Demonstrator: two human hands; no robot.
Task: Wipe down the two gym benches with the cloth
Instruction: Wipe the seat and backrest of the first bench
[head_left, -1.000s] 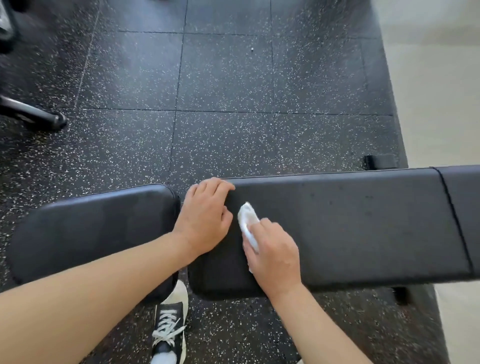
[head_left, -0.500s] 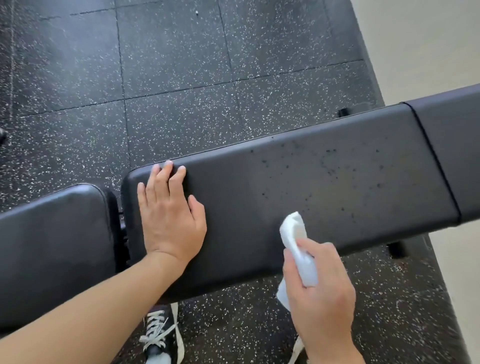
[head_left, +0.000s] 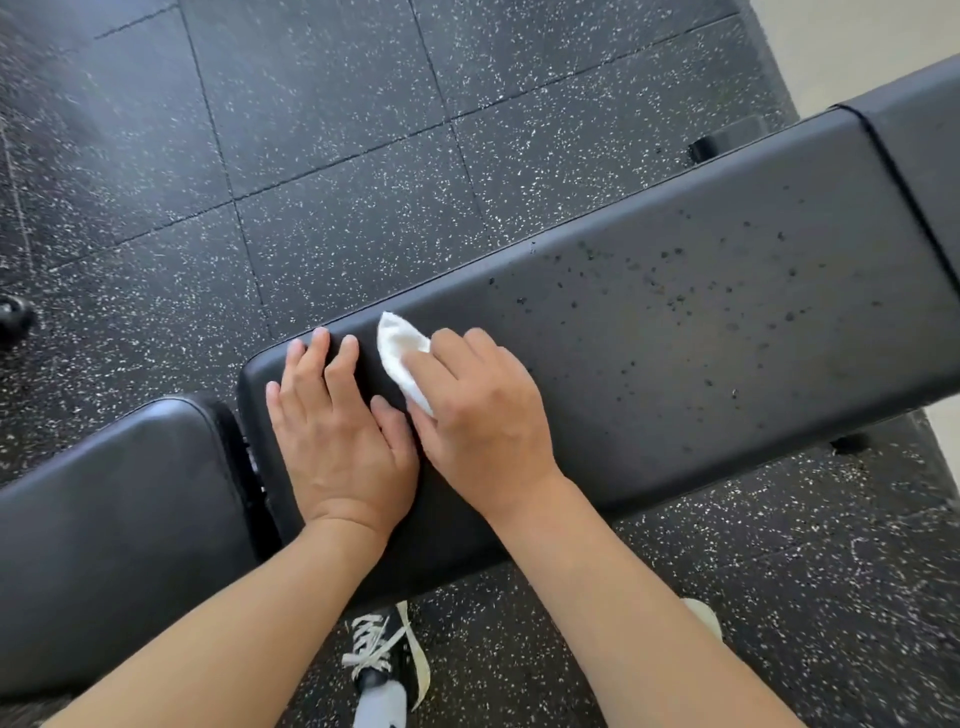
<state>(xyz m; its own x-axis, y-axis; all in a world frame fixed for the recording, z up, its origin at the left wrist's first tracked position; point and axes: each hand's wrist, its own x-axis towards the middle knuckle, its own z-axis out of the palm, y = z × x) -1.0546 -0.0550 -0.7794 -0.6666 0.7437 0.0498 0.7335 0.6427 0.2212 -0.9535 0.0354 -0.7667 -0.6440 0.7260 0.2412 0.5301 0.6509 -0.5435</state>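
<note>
Bench pad (head_left: 675, 332) lay open to the right of the right hand (head_left: 483, 410); left hand (head_left: 337, 441) blocked passage leftward.

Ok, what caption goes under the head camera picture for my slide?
Right hand wipes speckled bench pad with white cloth; left hand rests flat.

We see a long black padded bench pad (head_left: 649, 332) with a smooth, matt leather-like cover, flecked with small dark specks. The shorter black seat pad (head_left: 119, 519) beside it looks glossier, catching a soft sheen. The small white cloth (head_left: 400, 353) appears soft and woven. The black rubber floor tiles (head_left: 337, 130) look matt and grainy, speckled white.
</note>
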